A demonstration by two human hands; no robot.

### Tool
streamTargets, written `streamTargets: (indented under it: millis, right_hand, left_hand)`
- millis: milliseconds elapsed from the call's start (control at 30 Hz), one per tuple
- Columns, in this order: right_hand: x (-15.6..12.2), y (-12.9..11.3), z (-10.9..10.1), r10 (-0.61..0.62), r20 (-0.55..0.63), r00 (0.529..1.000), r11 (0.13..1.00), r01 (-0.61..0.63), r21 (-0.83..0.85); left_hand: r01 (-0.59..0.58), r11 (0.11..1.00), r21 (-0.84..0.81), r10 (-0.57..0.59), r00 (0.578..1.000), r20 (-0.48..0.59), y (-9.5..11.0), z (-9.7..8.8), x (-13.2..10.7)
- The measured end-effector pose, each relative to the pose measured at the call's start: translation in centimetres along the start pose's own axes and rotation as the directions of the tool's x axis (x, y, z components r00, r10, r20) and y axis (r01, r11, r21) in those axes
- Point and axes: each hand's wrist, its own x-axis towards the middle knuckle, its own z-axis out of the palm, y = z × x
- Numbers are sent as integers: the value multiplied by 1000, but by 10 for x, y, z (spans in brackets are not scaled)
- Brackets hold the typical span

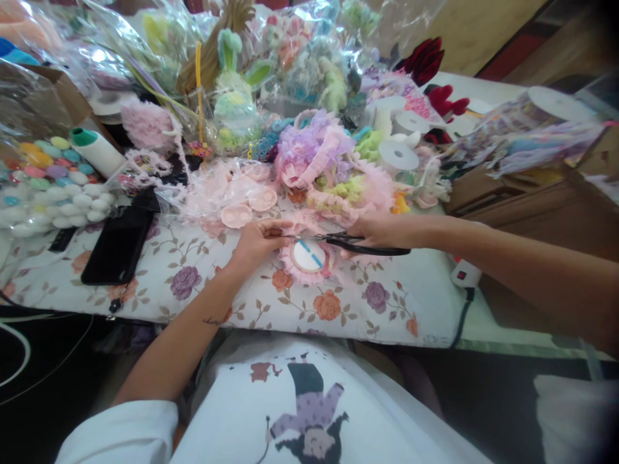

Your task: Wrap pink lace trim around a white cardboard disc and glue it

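A round white disc edged with pink frilly lace (308,256) lies on the flowered cloth (232,290). My left hand (258,240) pinches the lace at the disc's upper left edge. My right hand (374,231) grips black scissors (358,245) whose blades point left toward the pinched lace, just above the disc. Pink lace trim runs from the disc up into the heap behind.
A black phone (116,245) lies at the left. Bags of pastel beads (43,187), a thread cone (97,148), lace rolls (319,154), white ribbon spools (399,154) and wrapped plush toys crowd the back. A wooden box (522,200) and a power strip (465,274) sit at the right.
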Motion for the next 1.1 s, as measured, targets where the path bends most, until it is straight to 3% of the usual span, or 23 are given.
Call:
streamTargets:
  millis: [1100]
  right_hand:
    - [10,3,4,-25,-62,998,997,20,-76]
  left_hand:
    - [-9,1000,-9,9,1000,-2,-1,-1,0]
